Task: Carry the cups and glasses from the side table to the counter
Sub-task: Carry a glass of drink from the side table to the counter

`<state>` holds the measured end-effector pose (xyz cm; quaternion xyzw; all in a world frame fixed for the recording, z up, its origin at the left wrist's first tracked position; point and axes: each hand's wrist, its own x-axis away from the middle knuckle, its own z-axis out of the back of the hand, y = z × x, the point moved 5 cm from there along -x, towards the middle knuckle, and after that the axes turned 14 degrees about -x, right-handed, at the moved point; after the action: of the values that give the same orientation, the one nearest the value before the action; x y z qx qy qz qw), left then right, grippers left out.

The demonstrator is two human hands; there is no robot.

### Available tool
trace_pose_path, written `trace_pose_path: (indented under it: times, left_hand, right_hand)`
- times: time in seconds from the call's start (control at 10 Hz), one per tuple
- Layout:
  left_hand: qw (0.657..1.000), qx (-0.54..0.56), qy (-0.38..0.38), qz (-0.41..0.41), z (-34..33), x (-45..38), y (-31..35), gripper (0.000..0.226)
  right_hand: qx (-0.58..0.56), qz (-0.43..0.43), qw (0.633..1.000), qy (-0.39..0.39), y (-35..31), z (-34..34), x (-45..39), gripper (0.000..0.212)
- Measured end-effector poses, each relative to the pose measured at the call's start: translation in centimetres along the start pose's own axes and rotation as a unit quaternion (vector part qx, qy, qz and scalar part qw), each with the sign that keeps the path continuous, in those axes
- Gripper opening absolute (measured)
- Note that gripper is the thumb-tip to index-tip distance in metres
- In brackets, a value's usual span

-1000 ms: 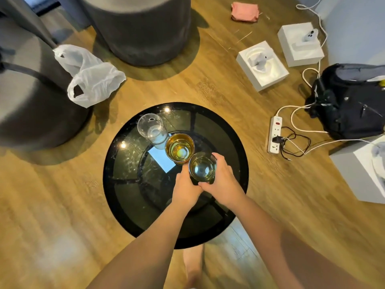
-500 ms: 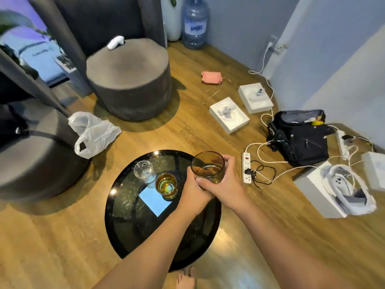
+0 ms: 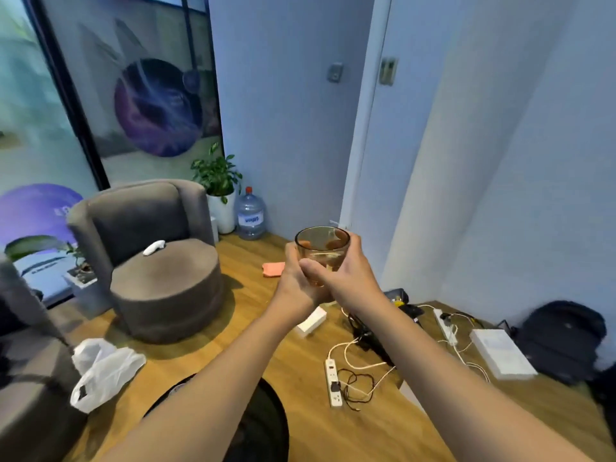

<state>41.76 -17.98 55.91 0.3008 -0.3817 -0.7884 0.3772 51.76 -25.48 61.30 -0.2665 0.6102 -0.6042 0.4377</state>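
Observation:
A brownish tinted glass [image 3: 321,248] with a little liquid in it is held upright in front of me, well above the floor. My left hand [image 3: 295,285] wraps its lower left side. My right hand [image 3: 346,271] curls round its right side, thumb across the front. The round black side table [image 3: 270,425] is at the bottom of the view, mostly hidden under my left forearm. The other glasses on it are hidden.
A grey armchair [image 3: 160,261] stands at left with a white object on its seat. A white plastic bag [image 3: 103,371] lies near the table. Power strips [image 3: 333,381], cables, white boxes [image 3: 503,353] and a black backpack [image 3: 563,338] litter the floor at right. A water bottle [image 3: 250,215] stands in the corner.
Both hands lifted the glass off the side table and raised it. My view swung up from the table to the room's walls and corner.

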Motion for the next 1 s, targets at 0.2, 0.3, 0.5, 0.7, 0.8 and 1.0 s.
trace_pose_path:
  times: [0.2,0.3,0.5,0.7,0.8,1.0]
  left_hand:
    - [0.996,-0.010,0.022,-0.084,0.6,3.1,13.1,0.083]
    - [0.994,-0.025,0.042,-0.094,0.4,4.4,16.5,0.088]
    - [0.985,-0.003,0.046,-0.163,-1.2,5.9,21.7,0.082]
    - [0.973,0.015,-0.002,-0.229,-3.4,6.4,26.2,0.080]
    - [0.968,0.036,-0.044,-0.245,-4.7,7.4,28.0,0.078]
    - [0.945,0.078,-0.152,-0.279,-9.7,10.9,30.6,0.079]
  right_hand:
    - [-0.004,0.064,0.998,0.029,-9.3,6.5,4.3,0.079]
    - [0.005,0.078,0.996,0.034,-12.0,8.5,6.2,0.081]
    - [0.053,0.087,0.992,0.079,-16.2,12.7,9.5,0.084]
    - [0.091,0.082,0.981,0.148,-19.0,16.7,11.9,0.093]
    - [0.103,0.078,0.979,0.159,-19.4,18.6,13.6,0.093]
    - [0.132,0.062,0.964,0.224,-18.8,22.7,19.2,0.091]
